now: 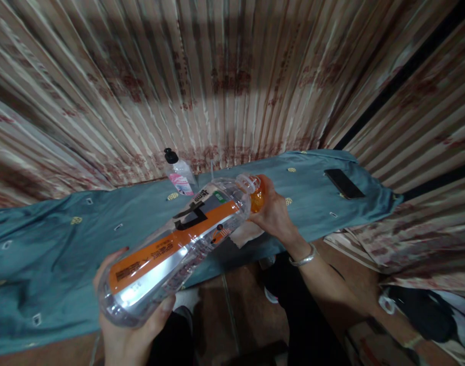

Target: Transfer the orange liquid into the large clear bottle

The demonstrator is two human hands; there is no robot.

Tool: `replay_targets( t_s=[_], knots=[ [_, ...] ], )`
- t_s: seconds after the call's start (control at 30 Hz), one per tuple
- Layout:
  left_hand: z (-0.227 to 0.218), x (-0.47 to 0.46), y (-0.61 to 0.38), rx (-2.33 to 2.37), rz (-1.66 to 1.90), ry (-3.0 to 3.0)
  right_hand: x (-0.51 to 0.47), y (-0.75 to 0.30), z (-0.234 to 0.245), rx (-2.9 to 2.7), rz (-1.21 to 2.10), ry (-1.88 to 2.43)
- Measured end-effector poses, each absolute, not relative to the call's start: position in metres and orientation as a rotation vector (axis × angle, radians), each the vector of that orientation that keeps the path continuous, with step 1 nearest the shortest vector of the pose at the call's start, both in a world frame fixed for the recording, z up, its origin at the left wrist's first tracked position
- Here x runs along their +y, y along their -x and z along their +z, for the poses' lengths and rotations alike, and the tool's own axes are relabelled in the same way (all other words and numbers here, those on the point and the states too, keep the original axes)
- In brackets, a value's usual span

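Observation:
A large clear plastic bottle [179, 239] with an orange and silver label lies tilted across the middle of the view, its neck up and to the right. My left hand [129, 320] is wrapped around the bottle's base. At the neck, my right hand [272, 211] is closed around a small see-through orange container [257, 197]; the fingers hide much of it. The bottle's mouth overlaps this container in view, and I cannot tell whether they touch. A piece of pale paper or cloth [246, 234] shows below my right hand.
A pump bottle [181, 178] with a black top and pink label stands at the back of the bench, which has a teal cloth [141, 213]. A dark phone-like slab [344, 183] lies to the right. Pleated patterned curtains [217, 76] hang behind.

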State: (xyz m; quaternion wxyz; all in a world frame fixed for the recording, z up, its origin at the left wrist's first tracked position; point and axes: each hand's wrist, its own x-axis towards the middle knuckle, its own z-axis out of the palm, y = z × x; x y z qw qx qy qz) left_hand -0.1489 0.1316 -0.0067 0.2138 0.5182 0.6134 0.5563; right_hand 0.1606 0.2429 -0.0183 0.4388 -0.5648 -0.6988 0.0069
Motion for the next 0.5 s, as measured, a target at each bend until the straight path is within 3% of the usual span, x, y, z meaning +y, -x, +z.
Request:
replay_targets(
  t_s=[0.5],
  knots=[
    [-0.004, 0.133, 0.145, 1.653, 1.59, -1.339, 0.242, -0.16, -0.017, -1.719, 0.046, 1.424]
  ],
)
